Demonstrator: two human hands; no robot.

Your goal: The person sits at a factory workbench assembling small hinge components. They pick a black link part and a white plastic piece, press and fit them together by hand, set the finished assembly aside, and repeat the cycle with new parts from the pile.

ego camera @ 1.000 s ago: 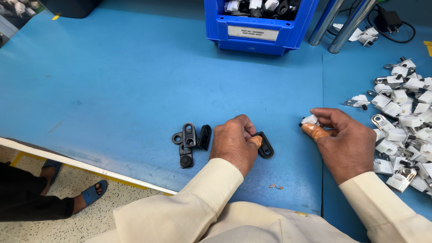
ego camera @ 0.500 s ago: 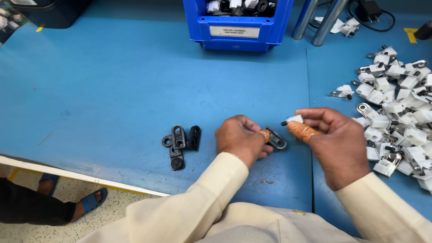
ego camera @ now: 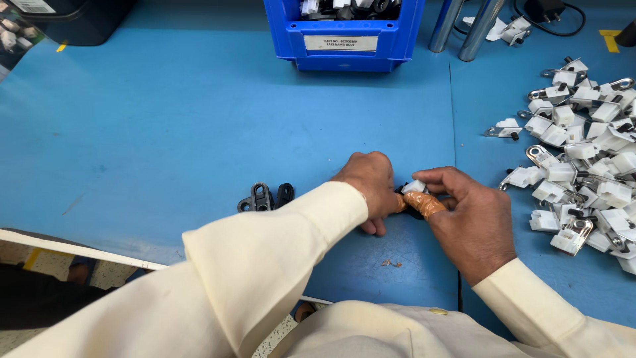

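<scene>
1. The left hand (ego camera: pixel 368 187) and right hand (ego camera: pixel 474 215) are held together at the middle of the blue worktop (ego camera: pixel 165 132), near its front edge.
2. A small white clip (ego camera: pixel 415 186) is pinched by the right hand's thumb and forefinger; the thumb is wrapped in tan tape.
3. A black part (ego camera: pixel 412 209) is pressed between both hands. The left hand is curled closed, apparently on it; the grip itself cannot be told.
4. A few black pieces (ego camera: pixel 266 196) are left beside the left sleeve, toward the front edge.
5. A heap of white and metal clips (ego camera: pixel 583 166) is spread along the right edge; a blue bin (ego camera: pixel 344 33) is set at the back edge.
6. Risk: the clip could be misaligned or dropped, as it is tiny and held only by the fingertips.
7. Risk: the black pieces could be swept off the front edge by the sleeve.
8. Hidden: the join of clip and black part is covered by fingers; the bin's contents are cut off.
</scene>
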